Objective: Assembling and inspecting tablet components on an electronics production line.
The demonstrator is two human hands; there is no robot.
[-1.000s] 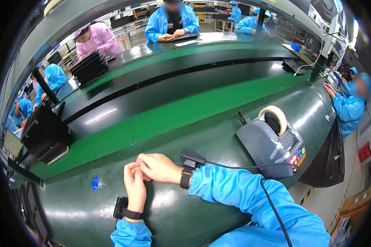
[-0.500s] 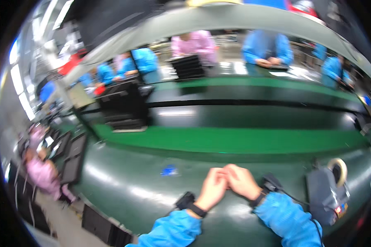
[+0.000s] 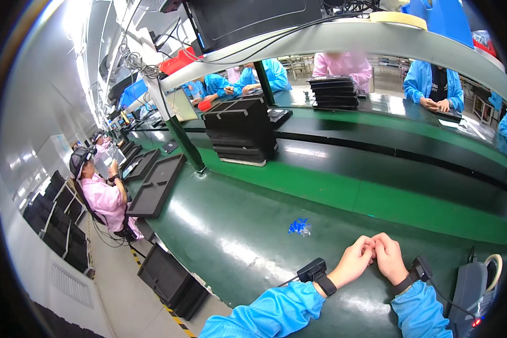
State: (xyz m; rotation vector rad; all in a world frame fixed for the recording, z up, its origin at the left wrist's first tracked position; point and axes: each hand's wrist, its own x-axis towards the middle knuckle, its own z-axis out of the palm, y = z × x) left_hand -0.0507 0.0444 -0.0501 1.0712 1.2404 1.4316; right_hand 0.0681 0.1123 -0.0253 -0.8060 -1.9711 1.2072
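Note:
My left hand [image 3: 353, 261] and my right hand [image 3: 390, 258] meet above the green table [image 3: 248, 211], right of centre. Their curled fingers touch at the tips, and both hands are closed. Whatever lies between them, if anything, is hidden by the fingers. Each wrist wears a dark band with a small black device, and blue sleeves cover both forearms. A small scatter of blue pieces [image 3: 299, 226] with some clear bits lies on the table, left of and beyond my hands.
A grey device with a tape roll [image 3: 474, 290] stands at the right. Stacked black trays [image 3: 239, 132] sit beyond the table's left part, near a post [image 3: 183, 141]. A flat black tray [image 3: 158, 186] overhangs the left edge. A person in pink [image 3: 104, 194] sits at left; others work across the bench.
The view has swung left, so the table, trays and my hands appear farther right, and the picture is sharper. My hands stay together with their fingers touching.

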